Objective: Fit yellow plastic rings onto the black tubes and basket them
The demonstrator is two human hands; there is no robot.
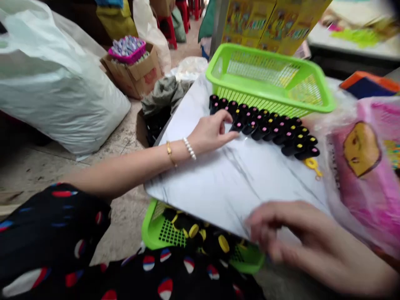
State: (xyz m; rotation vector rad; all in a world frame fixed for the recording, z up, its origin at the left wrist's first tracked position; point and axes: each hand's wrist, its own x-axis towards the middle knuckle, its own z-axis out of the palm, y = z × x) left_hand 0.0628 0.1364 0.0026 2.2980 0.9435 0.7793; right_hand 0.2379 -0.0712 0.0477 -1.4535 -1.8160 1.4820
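My left hand point(212, 131) reaches over the marbled table. Its thumb and index finger close around the lower end of a small black cylinder point(238, 126) at the near left of a tight cluster. The other black cylinders point(265, 131) stand in rows, with pink or yellow spots on their tops. Motion smears my right hand point(290, 233), which hovers above the table's near edge with bent fingers; whether it holds anything is unclear. Below that edge, a green basket point(150, 227) contains black pieces and yellow round parts point(223, 243). A yellow ringed piece point(312, 164) lies beside the cluster.
A larger light-green basket point(271, 89) stands behind the cylinders on the white table point(218, 183). Pink plastic packaging point(359, 200) borders the right side. On the floor at left are a big white sack point(56, 91) and a cardboard box point(140, 75) bearing a pink basket point(127, 50).
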